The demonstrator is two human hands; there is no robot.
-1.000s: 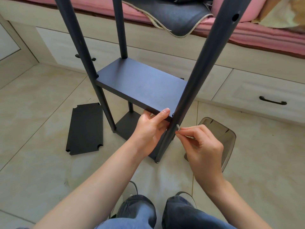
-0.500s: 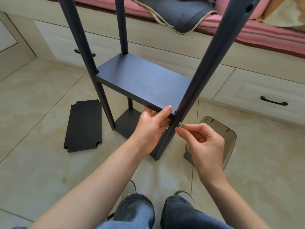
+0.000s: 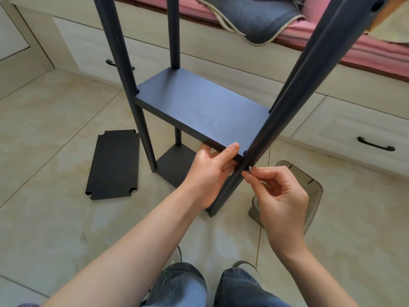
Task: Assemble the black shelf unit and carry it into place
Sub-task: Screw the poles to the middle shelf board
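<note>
At the bottom edge, two knees in blue jeans (image 3: 221, 286) frame the view, with the toes of grey shoes (image 3: 245, 265) on the pale tiled floor (image 3: 55, 229) between them. Both bare forearms reach forward from here.

The right hand (image 3: 281, 196) has its thumb and forefinger pinched on a small pale peg (image 3: 250, 168), pressed against the side of the near right pole (image 3: 276, 120) just under the shelf corner; the other fingers curl loosely into the palm. The left hand (image 3: 211, 173) grips the near edge of the middle shelf board (image 3: 199, 109), thumb on top, fingers curled underneath, right beside that same pole.

The black shelf unit (image 3: 174, 129) stands upright on the floor directly ahead, its poles rising out of view. A lower board (image 3: 174, 167) sits near the floor, partly hidden behind the left hand. The near left pole (image 3: 132, 100) passes through a notch at the shelf's left corner, and a rear pole (image 3: 173, 32) at its far corner.

Behind the right hand a smoky translucent plastic bin (image 3: 312, 191) lies tipped on the tiles. To the left of the unit, a spare black board (image 3: 114, 165) with notched corners lies flat, apart from the poles.

Farther back runs a cream drawer base (image 3: 354, 129) with dark handles, topped by a pink mattress (image 3: 376, 54) and a dark grey cloth (image 3: 254, 16) hanging over its edge
</note>
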